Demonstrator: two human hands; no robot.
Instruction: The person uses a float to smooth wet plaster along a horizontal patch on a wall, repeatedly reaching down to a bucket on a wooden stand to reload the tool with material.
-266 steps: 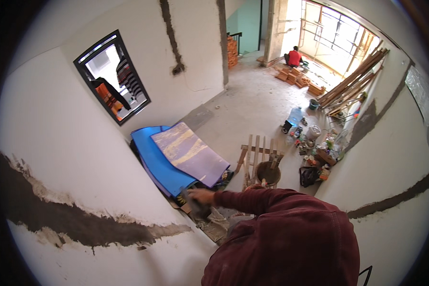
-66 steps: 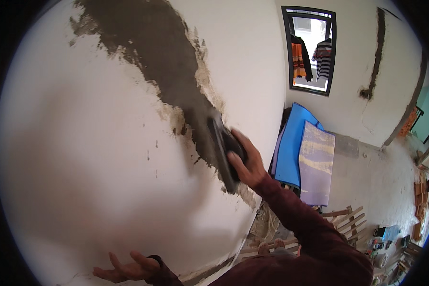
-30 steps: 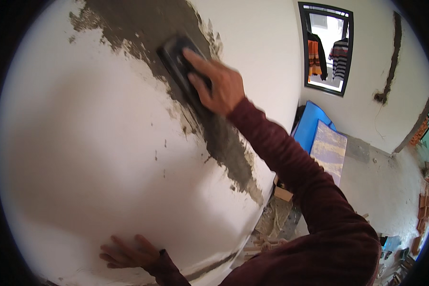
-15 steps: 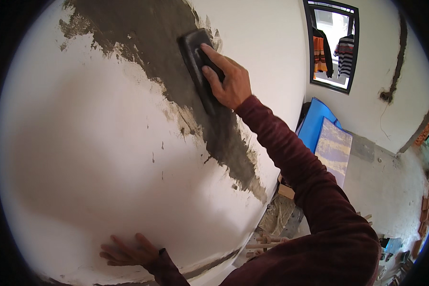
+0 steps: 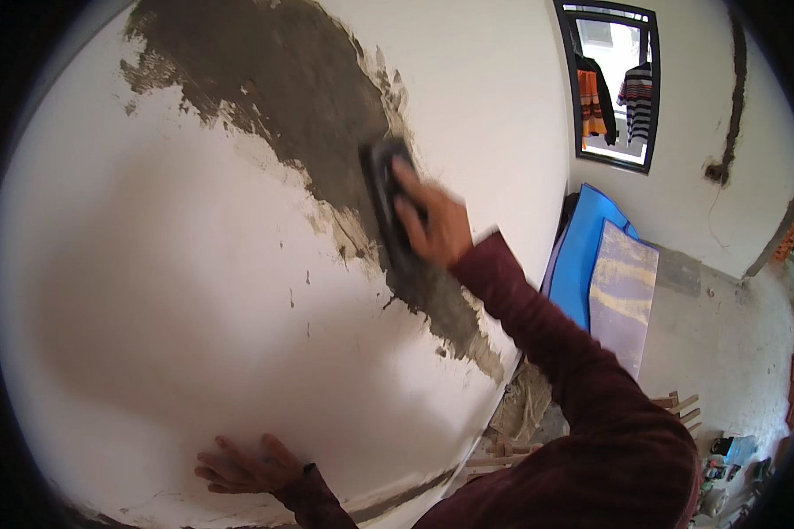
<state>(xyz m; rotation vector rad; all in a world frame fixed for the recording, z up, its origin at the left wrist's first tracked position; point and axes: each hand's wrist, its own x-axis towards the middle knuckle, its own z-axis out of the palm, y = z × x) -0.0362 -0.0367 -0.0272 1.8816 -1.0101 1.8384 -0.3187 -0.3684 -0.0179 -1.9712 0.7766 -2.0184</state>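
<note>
My right hand (image 5: 437, 220) grips a black plastering float (image 5: 381, 198), its face laid against the wall. Under and around the float runs a broad diagonal band of wet grey mortar (image 5: 291, 97), ragged along both edges, from the upper left down toward the lower right. Lower left, my left hand (image 5: 249, 465) rests flat on the white wall (image 5: 168, 309), fingers spread, holding nothing. A few small grey specks mark the wall between the two hands. The float and right hand are slightly blurred.
To the right, blue sheets (image 5: 588, 251) and a stained pale board (image 5: 625, 286) lean by the corner. A black-framed window (image 5: 610, 88) shows hanging clothes outside. Crumpled sheeting (image 5: 522, 401), wooden pieces (image 5: 679, 406) and various items (image 5: 732, 454) lie on the floor (image 5: 706, 353).
My right hand has slid the float down and to the right along the mortar band. My left hand stays flat on the wall. The whole view has shifted slightly.
</note>
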